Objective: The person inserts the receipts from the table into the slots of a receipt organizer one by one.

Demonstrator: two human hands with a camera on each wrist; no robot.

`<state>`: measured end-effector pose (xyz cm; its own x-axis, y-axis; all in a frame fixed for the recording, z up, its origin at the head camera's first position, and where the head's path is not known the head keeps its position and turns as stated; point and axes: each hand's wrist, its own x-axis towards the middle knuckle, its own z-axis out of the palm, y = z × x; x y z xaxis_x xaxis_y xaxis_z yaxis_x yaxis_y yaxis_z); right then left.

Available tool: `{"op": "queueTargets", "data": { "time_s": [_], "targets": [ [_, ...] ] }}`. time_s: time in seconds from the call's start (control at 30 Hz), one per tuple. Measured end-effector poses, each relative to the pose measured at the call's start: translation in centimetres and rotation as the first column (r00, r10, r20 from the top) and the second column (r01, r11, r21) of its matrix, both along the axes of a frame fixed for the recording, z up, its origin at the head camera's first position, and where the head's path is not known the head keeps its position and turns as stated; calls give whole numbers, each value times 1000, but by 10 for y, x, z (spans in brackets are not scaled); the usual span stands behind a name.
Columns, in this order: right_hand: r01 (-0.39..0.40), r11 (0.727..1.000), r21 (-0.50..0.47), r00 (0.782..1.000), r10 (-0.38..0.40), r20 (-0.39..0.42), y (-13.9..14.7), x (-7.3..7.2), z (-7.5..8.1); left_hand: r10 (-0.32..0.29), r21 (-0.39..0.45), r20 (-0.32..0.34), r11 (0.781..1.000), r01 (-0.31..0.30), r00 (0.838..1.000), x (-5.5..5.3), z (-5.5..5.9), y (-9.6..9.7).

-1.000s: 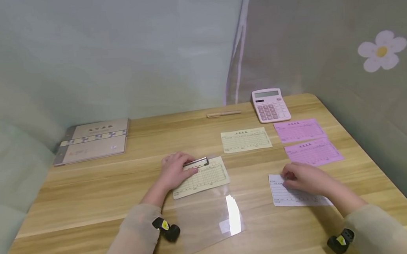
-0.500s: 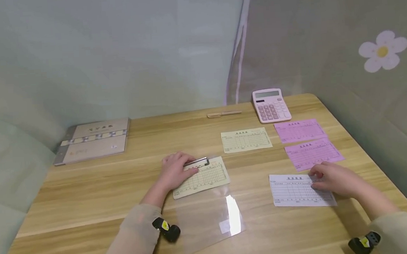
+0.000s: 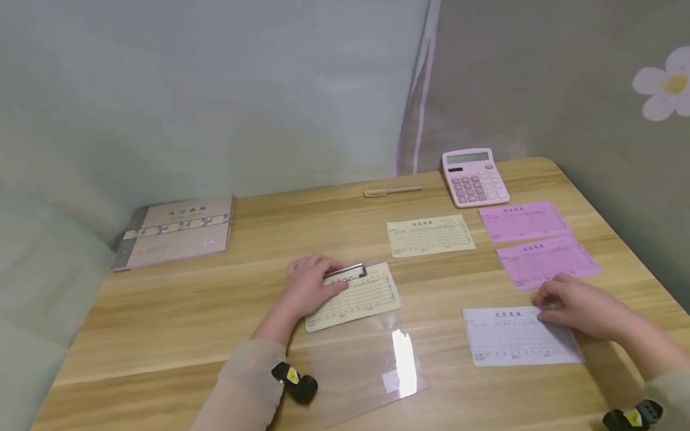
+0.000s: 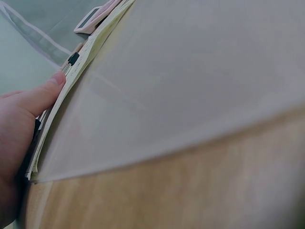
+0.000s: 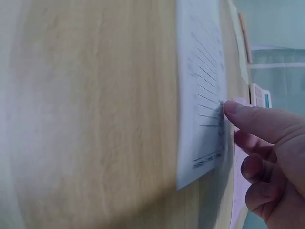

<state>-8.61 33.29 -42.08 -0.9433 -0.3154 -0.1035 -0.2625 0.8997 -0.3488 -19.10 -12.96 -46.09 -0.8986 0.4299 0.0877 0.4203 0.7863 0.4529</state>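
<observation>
On the counter point(image 3: 150, 349), a clipboard point(image 3: 362, 368) bears a stack of forms point(image 3: 365, 299). Behind the clipboard lie a pen point(image 3: 393, 191) and, leftward, a book point(image 3: 175, 239); behind it rightward, a lone slip point(image 3: 431, 237) and a calculator point(image 3: 475, 178); to its right, a sheet point(image 3: 510, 339) and two slips point(image 3: 546, 261).

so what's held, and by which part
Left grip holds the clipboard by its clip end; right grip pinches the white slip by its top edge.
</observation>
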Motion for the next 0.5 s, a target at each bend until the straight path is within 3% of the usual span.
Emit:
{"op": "queueTargets", "data": {
  "time_s": [0.3, 0.5],
  "targets": [
    [42, 998, -36, 999, -42, -6, 5, 1, -1, -7, 16, 0, 1000, 7, 1000, -2, -1, 3],
    [58, 998, 6, 998, -58, -19, 16, 1, -2, -2, 33, 2, 999, 2, 1000, -1, 1, 2]
  ]
}}
